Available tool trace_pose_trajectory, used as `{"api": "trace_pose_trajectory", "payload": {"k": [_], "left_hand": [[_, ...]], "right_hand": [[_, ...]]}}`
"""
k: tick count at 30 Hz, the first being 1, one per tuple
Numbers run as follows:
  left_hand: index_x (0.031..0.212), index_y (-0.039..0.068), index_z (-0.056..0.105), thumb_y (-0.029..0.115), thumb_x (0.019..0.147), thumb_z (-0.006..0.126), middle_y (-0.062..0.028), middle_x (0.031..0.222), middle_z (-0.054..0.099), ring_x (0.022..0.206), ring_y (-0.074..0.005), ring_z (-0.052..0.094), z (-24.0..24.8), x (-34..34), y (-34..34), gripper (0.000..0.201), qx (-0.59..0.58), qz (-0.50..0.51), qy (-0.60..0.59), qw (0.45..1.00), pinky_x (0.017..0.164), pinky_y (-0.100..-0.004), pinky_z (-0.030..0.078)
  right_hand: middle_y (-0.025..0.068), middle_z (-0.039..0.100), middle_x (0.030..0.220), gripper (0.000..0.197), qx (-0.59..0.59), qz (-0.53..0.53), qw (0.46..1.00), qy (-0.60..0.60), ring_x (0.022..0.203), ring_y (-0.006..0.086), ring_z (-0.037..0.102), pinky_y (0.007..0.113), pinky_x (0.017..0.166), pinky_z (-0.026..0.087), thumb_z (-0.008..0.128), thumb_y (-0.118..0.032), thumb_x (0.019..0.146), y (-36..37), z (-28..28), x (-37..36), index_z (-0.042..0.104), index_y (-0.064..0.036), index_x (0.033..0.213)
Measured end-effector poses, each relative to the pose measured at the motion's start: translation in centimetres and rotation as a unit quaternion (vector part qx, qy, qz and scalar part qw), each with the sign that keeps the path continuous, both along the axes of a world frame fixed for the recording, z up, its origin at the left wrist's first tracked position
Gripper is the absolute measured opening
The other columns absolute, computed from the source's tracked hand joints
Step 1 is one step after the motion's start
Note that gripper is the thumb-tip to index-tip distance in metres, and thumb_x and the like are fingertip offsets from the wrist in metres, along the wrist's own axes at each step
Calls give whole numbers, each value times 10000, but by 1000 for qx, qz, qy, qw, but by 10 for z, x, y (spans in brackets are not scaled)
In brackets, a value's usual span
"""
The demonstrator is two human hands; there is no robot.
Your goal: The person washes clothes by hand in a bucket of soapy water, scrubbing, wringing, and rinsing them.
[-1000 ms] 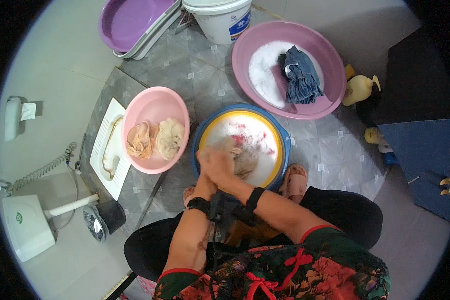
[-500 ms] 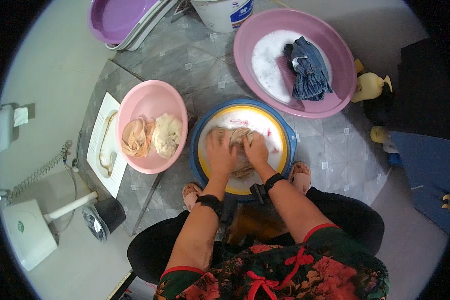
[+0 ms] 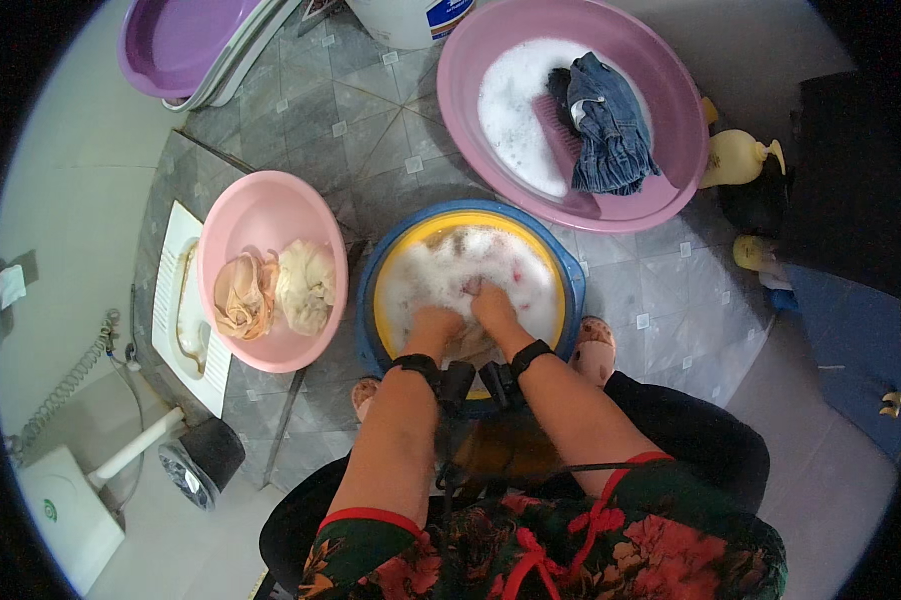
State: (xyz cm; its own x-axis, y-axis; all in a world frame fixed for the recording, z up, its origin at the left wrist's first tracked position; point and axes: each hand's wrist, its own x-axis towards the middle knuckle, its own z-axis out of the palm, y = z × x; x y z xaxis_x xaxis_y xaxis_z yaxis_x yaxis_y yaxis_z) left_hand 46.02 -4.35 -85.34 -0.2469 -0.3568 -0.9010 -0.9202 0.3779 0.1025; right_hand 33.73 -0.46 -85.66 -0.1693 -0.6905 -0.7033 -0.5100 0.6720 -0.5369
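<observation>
A blue basin with a yellow inside [image 3: 383,275] stands between my feet, full of white suds with a few reddish spots. Both hands are down in it. My left hand [image 3: 438,322] is sunk in the foam, its fingers hidden. Just to its right, my right hand [image 3: 491,303] has its fingers curled in at the foam's surface; what they grip is covered. A wet tan cloth [image 3: 478,347] shows between my wrists, mostly under the suds.
At the left, a pink basin [image 3: 271,190] holds a peach cloth and a cream cloth, beside a squat toilet [image 3: 168,300]. A large mauve basin [image 3: 461,90] at the far right holds suds, jeans [image 3: 611,130] and a ridged washboard [image 3: 559,135]. A yellow pump bottle [image 3: 736,158] stands beside it.
My hands have gone lower and nearer to me, down into the suds. The tan cloth, bunched between them before, is now mostly under foam. The whole view has shifted slightly.
</observation>
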Motion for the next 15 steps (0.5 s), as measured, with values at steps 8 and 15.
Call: {"api": "trace_pose_trajectory", "payload": {"k": [8,15], "left_hand": [[1203,80,568,350,906,520,-100,1202,579,1033,-276,576,1,67,-14,405,-131,482,358,789,905,-390,463],[1291,79,477,366,938,484,-92,1230,563,1071,-265,570,131,47,7,456,186,776,409,443,896,-437,481]], "right_hand": [[226,617,1008,220,-189,-71,978,56,997,386,568,453,845,454,586,-184,797,-4,43,18,655,-32,940],[192,619,812,230,-391,-135,888,-198,802,387,600,462,725,475,641,-277,776,1,160,75,612,-52,815]]}}
